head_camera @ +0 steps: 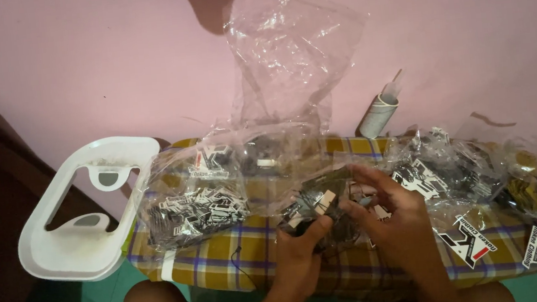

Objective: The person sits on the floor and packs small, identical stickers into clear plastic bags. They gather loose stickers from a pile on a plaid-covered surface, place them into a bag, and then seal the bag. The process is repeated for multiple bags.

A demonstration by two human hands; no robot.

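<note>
Tag bundle (316, 207): pinched by left hand (301, 249) and right hand (389, 215) over checked cloth (226, 260). Risk: loose grip scatters tags among clear bags (191, 201); strings may snag.

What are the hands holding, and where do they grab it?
Both the left hand and right hand hold a small bundle of tags, gripping its lower end and right side.
</note>
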